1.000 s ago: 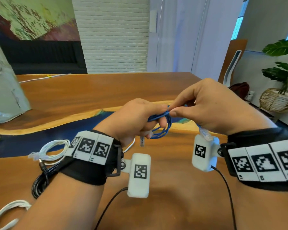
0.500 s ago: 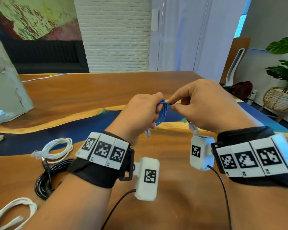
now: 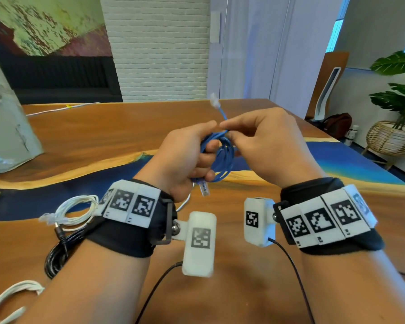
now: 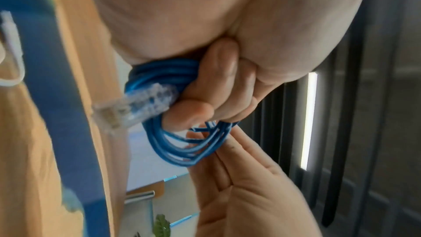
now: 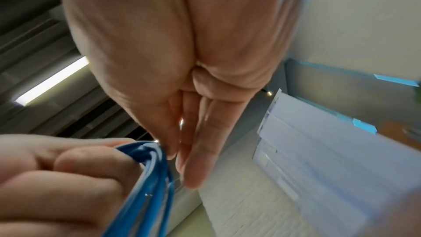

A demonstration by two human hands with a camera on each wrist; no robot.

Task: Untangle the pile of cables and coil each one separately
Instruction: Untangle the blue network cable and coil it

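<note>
Overall light: bright and even in your head view, daylight tone.
Source: you have cool blue-white light entering at the upper right, by the plant.
Glare: pale sheen on the wooden table; a ceiling strip light burns out white in your left wrist view.
Shadows: soft, low-contrast patch on the table beneath your forearms.
Blur: right wrist view smeared at its right and lower edges; the blue cable there is soft.
Focus: clear plug slightly streaked; background behind it soft.
Distortion: your head view bows verticals at both sides.
</note>
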